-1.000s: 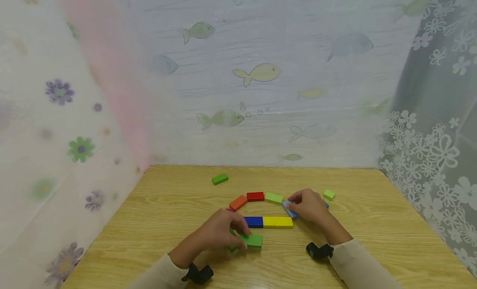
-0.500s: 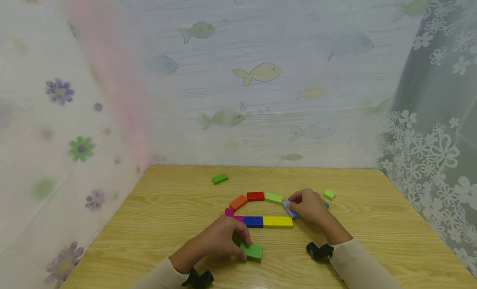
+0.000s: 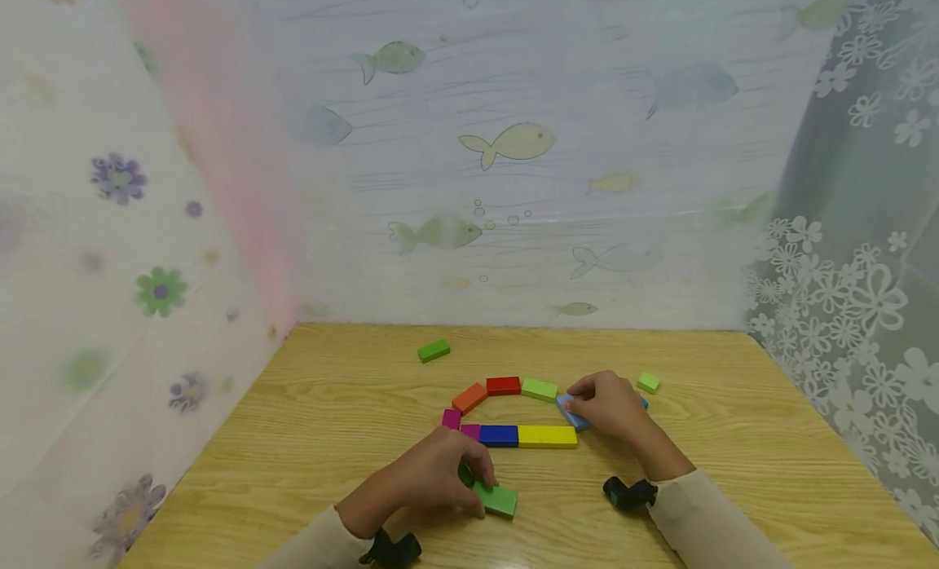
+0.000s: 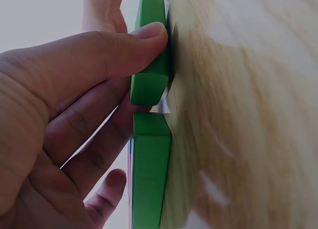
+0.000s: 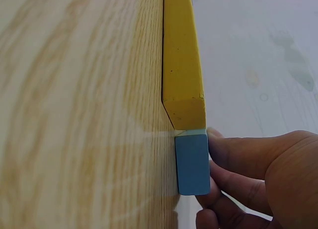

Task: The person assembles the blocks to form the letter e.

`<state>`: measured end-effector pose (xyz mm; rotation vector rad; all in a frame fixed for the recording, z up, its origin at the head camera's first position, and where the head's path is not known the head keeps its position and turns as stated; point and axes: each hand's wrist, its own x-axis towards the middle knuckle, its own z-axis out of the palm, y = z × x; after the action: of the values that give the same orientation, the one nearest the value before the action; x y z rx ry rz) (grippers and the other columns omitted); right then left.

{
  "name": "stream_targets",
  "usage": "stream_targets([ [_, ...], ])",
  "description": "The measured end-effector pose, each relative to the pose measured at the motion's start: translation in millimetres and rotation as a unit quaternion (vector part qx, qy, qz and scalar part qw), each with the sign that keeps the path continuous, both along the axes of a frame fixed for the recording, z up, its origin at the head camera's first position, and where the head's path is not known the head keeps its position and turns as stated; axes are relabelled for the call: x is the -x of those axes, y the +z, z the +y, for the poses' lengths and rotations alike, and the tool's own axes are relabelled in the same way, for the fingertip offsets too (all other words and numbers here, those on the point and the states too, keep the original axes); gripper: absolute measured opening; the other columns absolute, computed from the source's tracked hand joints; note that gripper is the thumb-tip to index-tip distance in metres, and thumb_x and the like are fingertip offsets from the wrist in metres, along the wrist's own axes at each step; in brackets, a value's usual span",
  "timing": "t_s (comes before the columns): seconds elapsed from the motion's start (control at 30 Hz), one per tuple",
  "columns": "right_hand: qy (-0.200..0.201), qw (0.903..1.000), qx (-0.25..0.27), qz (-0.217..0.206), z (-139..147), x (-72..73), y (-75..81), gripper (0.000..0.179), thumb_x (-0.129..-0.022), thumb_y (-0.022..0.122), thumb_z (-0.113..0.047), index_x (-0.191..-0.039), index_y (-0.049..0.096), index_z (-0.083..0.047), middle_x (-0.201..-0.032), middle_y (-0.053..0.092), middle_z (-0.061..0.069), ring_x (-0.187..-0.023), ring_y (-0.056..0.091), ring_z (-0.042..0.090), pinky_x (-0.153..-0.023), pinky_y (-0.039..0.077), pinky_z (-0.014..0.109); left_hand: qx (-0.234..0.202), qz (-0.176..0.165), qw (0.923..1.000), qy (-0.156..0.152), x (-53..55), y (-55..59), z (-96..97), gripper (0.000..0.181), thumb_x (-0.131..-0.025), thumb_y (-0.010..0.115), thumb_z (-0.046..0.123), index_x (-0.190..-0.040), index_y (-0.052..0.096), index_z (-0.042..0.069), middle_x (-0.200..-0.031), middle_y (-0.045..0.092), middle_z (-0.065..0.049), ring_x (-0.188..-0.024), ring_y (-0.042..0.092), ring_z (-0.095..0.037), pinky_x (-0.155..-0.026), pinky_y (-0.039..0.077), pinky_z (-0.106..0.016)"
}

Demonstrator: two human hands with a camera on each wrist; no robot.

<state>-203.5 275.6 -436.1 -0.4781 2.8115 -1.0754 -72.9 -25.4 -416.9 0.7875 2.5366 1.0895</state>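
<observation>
In the head view my left hand [image 3: 440, 475] pinches a green block [image 3: 496, 499] between thumb and fingers, near the table's front. A second green block [image 4: 150, 174] lies beside it in the left wrist view, mostly covered by that hand from above. My right hand [image 3: 610, 406] grips a light blue block [image 3: 569, 414], whose end [image 5: 193, 164] is close to the yellow block [image 3: 546, 437]. The yellow, dark blue [image 3: 499, 436] and magenta [image 3: 470, 433] blocks form a straight row. Above it curve another magenta [image 3: 451, 420], an orange [image 3: 469, 399], a red [image 3: 503, 386] and a light green block [image 3: 539, 390].
A green block [image 3: 434, 351] lies at the back of the wooden table [image 3: 330, 398]. A small lime block [image 3: 649, 382] sits beyond my right hand, and a blue block [image 3: 645, 403] is mostly hidden behind it. Patterned curtains [image 3: 506, 186] surround the table.
My left hand has drawn the green block toward the table's front edge and turned it slightly, uncovering the magenta blocks. My right hand has stayed in place on the light blue block.
</observation>
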Motion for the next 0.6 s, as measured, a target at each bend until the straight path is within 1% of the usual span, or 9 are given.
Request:
stream_targets([
  [0.27, -0.002, 1.0000, -0.001, 0.001, 0.1, 1.0, -0.9, 0.025, -0.094, 0.076, -0.026, -0.113, 0.079, -0.010, -0.098, 0.076, -0.001, -0.087, 0.067, 0.013, -0.074, 0.056, 0.033, 0.007, 0.009, 0.9999, 0.001, -0.9, -2.1, -0.2, 0.025, -0.075, 0.095, 0.021, -0.092, 0.077, 0.026, -0.088, 0.074, 0.019, -0.085, 0.068, 0.001, -0.079, 0.055, -0.020],
  [0.43, -0.002, 1.0000, 0.001, 0.001, 0.0, 0.2, 0.8, 0.025, -0.094, 0.076, -0.026, -0.114, 0.079, -0.010, -0.099, 0.076, 0.000, -0.087, 0.067, 0.013, -0.073, 0.055, 0.032, 0.002, 0.013, 0.9999, -0.006, -0.8, -2.2, -0.9, 0.025, -0.075, 0.095, 0.021, -0.092, 0.077, 0.025, -0.088, 0.074, 0.019, -0.085, 0.068, 0.001, -0.079, 0.055, -0.020],
  [0.6, -0.002, 1.0000, -0.001, 0.002, 0.2, -0.3, 0.8, 0.026, -0.094, 0.076, -0.026, -0.114, 0.079, -0.010, -0.099, 0.076, -0.001, -0.087, 0.067, 0.013, -0.073, 0.055, 0.032, 0.007, 0.015, 0.9998, -0.011, 0.0, -2.9, -2.1, 0.026, -0.075, 0.095, 0.021, -0.093, 0.077, 0.025, -0.089, 0.074, 0.020, -0.087, 0.067, 0.001, -0.081, 0.055, -0.021],
])
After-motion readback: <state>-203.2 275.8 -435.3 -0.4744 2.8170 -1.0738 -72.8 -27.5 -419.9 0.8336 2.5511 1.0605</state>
